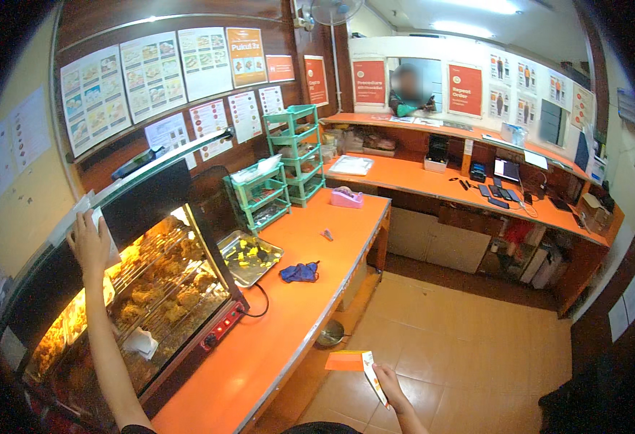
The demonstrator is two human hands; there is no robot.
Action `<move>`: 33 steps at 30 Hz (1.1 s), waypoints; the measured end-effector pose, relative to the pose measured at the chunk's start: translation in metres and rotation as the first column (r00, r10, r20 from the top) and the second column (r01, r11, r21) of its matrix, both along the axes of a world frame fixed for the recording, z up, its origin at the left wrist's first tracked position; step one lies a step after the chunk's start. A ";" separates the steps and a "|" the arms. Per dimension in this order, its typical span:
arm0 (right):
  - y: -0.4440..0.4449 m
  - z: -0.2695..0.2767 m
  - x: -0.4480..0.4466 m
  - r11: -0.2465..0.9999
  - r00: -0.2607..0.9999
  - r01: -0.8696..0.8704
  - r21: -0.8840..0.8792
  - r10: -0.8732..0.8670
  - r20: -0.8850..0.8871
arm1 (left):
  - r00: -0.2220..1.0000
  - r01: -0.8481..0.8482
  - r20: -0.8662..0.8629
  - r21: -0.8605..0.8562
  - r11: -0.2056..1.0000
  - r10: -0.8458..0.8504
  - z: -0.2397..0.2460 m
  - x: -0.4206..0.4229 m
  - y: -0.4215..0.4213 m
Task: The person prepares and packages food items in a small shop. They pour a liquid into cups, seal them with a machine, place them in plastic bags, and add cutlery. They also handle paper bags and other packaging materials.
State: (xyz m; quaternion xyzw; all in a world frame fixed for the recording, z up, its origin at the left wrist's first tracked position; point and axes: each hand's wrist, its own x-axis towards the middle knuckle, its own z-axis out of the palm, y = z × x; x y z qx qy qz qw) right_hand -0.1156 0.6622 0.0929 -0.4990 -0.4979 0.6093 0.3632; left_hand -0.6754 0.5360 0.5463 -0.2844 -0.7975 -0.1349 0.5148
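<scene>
My left hand [88,238] is raised at the heated display cabinet [217,328], its fingers closed over thin white paper [112,244] at the upper edge. Behind the glass, fried chicken pieces [149,295] lie on lit wire racks. A crumpled white paper [142,343] shows low on the cabinet front; whether it lies inside or is a reflection I cannot tell. Low in front of me, above the floor, my right hand [388,382] grips a white and orange paperboard food carton [373,374] by its side. The carton's orange flap sticks out to the left.
The orange counter [230,374] carries a steel tray [249,276] with yellow pieces, a blue cloth [299,272], a pink tape dispenser [347,198] and green tiered racks [296,152]. A metal pan [330,332] sits underneath. Beyond, a person [409,92] stands at a window above another counter [404,168].
</scene>
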 end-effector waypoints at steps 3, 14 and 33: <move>0.004 -0.002 -0.014 0.997 0.997 -0.072 -0.032 0.073 0.009 | 0.996 -0.084 0.039 -0.018 0.996 0.084 -0.003 -0.002 -0.004; -0.034 0.018 -0.127 0.888 0.887 -0.457 0.046 0.459 -0.048 | 0.953 0.263 -0.146 -0.028 0.964 -0.264 -0.064 0.077 -0.032; -0.392 0.120 -0.292 0.020 0.024 -0.961 0.275 1.000 0.010 | -0.030 -0.252 0.232 0.940 0.232 -0.972 -0.345 0.254 -0.458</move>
